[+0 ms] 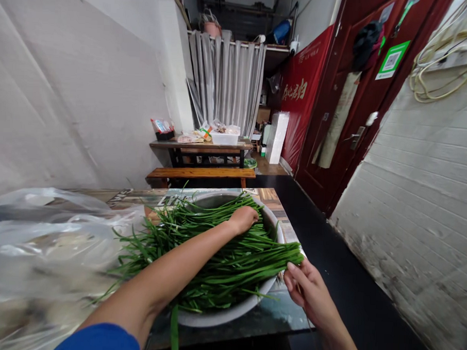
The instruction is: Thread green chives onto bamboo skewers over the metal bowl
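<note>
A large heap of green garlic chives (221, 272) fills a round metal basin (273, 223), its leafy ends spilling over the left rim. My left hand (245, 219) reaches across the basin, its fingers curled closed on chives at the far side of the heap; the fingertips are partly hidden. At the right rim, my right hand (309, 291) pinches the cut stem ends of the chives between thumb and fingers. The stems stick out past the rim towards it.
The basin stands on a wood-patterned table (273, 197). A clear plastic bag (51, 270) covers the left side. Beyond are a wooden bench (202, 172) and another table with a white container (225, 138). A red door (337, 112) is on the right.
</note>
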`<action>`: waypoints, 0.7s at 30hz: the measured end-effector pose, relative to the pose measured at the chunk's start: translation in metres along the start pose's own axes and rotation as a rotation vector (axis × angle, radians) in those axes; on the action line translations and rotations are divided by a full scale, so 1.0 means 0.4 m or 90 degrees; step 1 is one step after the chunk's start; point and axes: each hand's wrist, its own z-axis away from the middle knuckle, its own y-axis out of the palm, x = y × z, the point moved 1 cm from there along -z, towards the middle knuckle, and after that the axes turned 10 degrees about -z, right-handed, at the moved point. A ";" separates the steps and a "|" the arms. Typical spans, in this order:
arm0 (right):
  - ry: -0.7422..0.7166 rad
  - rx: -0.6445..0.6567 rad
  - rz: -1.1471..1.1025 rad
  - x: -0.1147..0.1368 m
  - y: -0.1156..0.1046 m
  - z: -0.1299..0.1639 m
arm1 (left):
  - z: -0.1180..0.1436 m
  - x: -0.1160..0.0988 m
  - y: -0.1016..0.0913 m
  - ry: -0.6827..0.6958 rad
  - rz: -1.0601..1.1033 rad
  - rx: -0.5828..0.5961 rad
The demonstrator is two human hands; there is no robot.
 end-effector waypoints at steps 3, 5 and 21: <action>-0.002 -0.009 0.009 -0.002 -0.003 -0.002 | -0.002 0.002 -0.003 -0.008 -0.062 -0.008; 0.002 -0.012 0.012 -0.003 -0.003 -0.004 | 0.001 0.001 -0.004 -0.004 -0.093 -0.005; -0.008 -0.001 0.020 0.016 0.008 -0.023 | 0.025 -0.032 -0.058 -0.016 0.161 -0.077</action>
